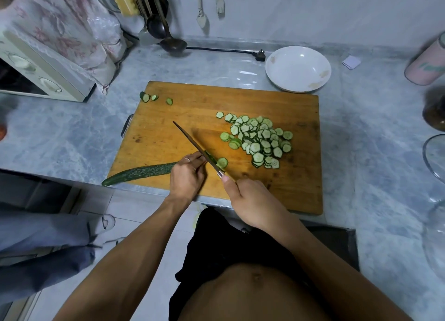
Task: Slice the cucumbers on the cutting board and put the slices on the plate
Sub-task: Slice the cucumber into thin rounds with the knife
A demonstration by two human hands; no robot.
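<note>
In the head view, the cucumber (142, 173) is held down on the cutting board (301, 188) by the curled fingers of the left hand (186, 176), its end hanging over the left edge. The knife (197, 148) is gripped by the right hand (255, 201), blade against the cut end. A pile of slices (261, 140) lies to the right, three end pieces (155, 97) at the far left corner. The plate (298, 68) is seen touching the far right edge, beside a black plug (260, 55). Bare board is left between knife and pile.

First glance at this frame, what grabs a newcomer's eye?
The heap of cucumber slices on the right half of the wooden cutting board. Next, the knife gripped by the right hand, cutting the cucumber that the left hand holds at the board's near left. The white plate behind the board holds no slices.
</note>
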